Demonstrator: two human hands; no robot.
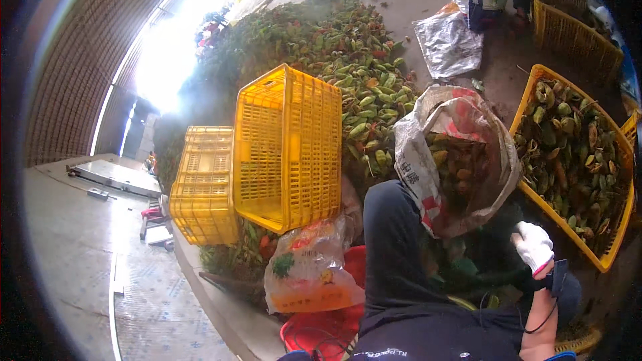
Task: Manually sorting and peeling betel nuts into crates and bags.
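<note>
My right hand (533, 247), in a white glove, is raised at the lower right over my thigh. Its fingers look curled together; anything small between them is too hidden to make out. Nearest to it stands a yellow crate (525, 190) full of green and brown split pods (568, 160). Just beyond my knee, an open white woven sack (416, 160) with red print holds more pods and dark bits. A black band with a small box and a cable is strapped round my right wrist. My left hand is out of view.
A big heap of green pods (314, 47) spreads ahead. Two emptied-looking yellow crates, one upended (311, 147) and one beside it (200, 187), stand left. A plastic bag (311, 267) lies on something red (301, 331). Another crate (575, 33) and a silver sack (451, 43) are farther off.
</note>
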